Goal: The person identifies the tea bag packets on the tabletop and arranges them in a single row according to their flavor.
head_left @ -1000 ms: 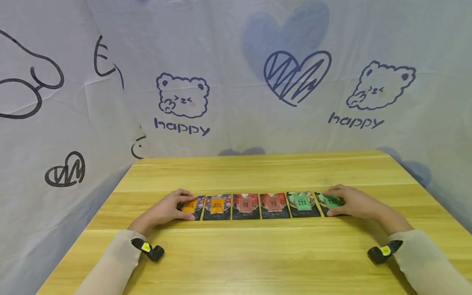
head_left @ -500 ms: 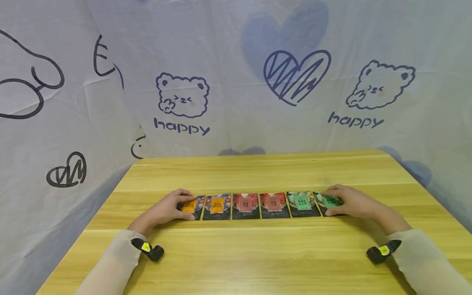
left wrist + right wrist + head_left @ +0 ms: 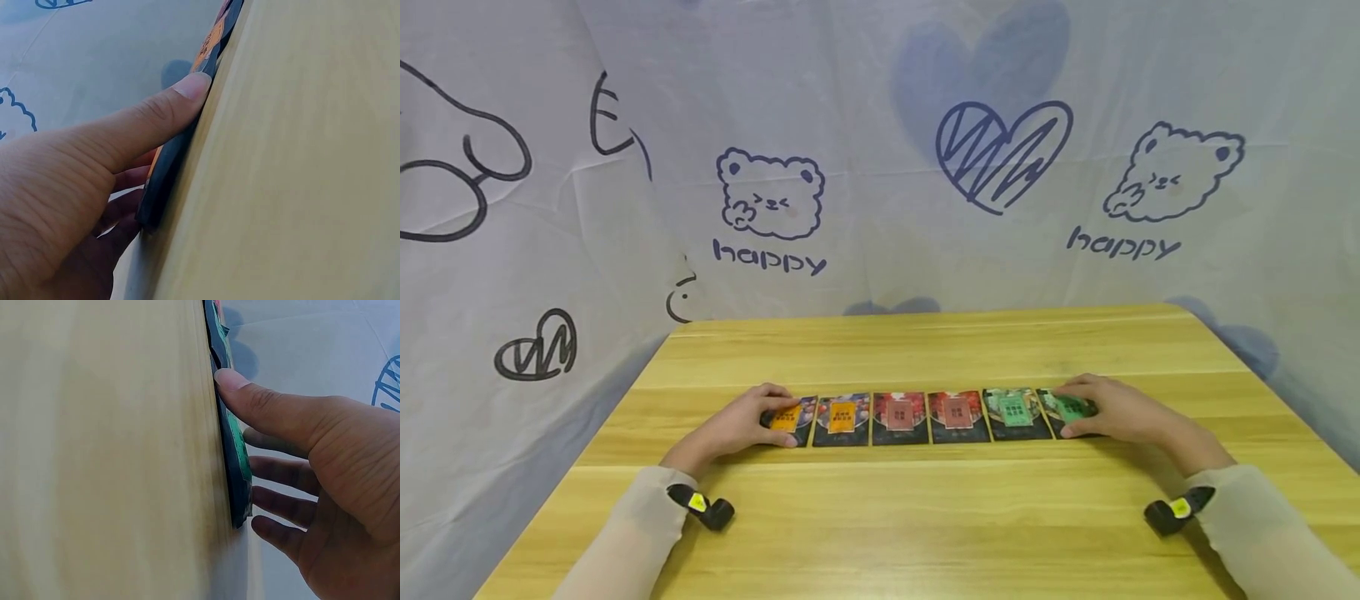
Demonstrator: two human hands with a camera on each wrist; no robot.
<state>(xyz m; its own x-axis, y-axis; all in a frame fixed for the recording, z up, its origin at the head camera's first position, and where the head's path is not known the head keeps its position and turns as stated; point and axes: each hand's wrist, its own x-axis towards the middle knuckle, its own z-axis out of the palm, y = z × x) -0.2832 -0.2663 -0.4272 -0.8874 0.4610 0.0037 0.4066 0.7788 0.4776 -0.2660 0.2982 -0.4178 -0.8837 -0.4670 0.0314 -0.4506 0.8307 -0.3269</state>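
A straight row of flat food packets lies across the wooden table in the head view. My left hand [image 3: 741, 425] rests on the left-end orange-labelled packet [image 3: 806, 417], its thumb [image 3: 156, 119] along the near edge and fingers partly hidden behind. At the other end my right hand [image 3: 1120, 410] touches a green-labelled packet [image 3: 1072, 408], thumb [image 3: 269, 406] at the near edge and fingers spread by its outer side. Between them lie another orange packet [image 3: 841, 419], two red ones [image 3: 900, 417] and a second green packet [image 3: 1017, 412].
The wooden table [image 3: 910, 517] stretches in front of and behind the row. A pale cloth [image 3: 880, 250] with drawn bears and hearts hangs at the back and sides. Small black cameras [image 3: 718, 514] are strapped to both wrists.
Early on, my right hand and the end green packet shift slightly left, narrowing the gap to the neighbouring green packet. My left hand stays in place.
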